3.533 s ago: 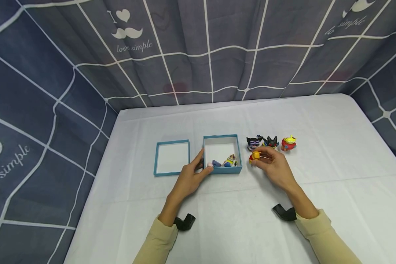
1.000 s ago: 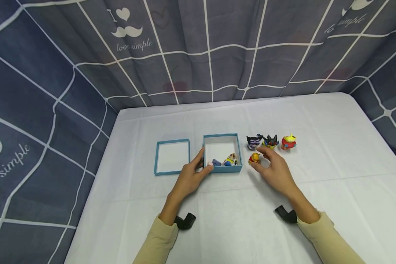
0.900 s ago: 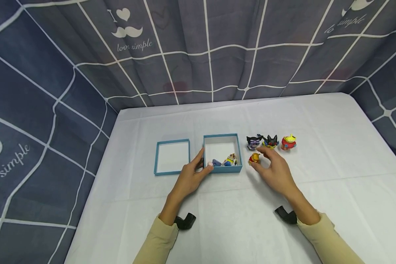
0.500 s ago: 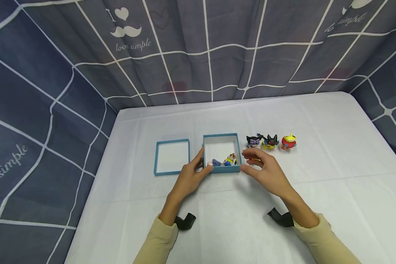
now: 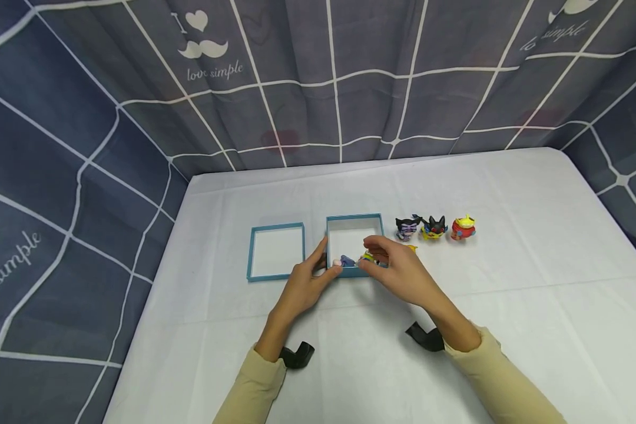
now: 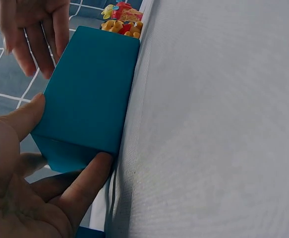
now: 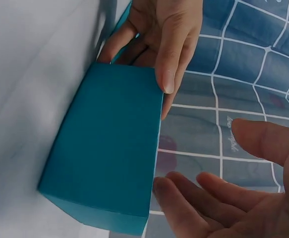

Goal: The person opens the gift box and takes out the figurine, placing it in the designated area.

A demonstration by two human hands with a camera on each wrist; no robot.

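Observation:
A teal box [image 5: 380, 217] with a white inside stands uncovered on the table in the head view. My left hand [image 5: 303, 288] grips its left side, thumb at the front edge and fingers along the wall. Over the box's right part hovers my right hand [image 5: 403, 275], thumb and fingers apart, nothing visibly held in the right wrist view. Inside lie small toy figures: a blue-purple one [image 5: 347, 261] and, partly hidden by the right hand, a yellow-and-blue one [image 5: 367, 257]. A yellow-and-red bear figure [image 6: 124, 28] stands right of the box, mostly covered by the right hand in the head view.
The teal-rimmed lid [image 5: 251, 253] lies left of the box, inside up. Behind the right hand stand a black-and-purple figure [image 5: 406, 229], a black-eared figure [image 5: 434, 228] and a red figure with a yellow head [image 5: 463, 228]. A gridded curtain [image 5: 371, 112] borders the white table [image 5: 318, 353].
My right hand has let go of the bear figure, leaving it standing in front of the black figures, and has moved left over the box. The left hand has stayed on the box.

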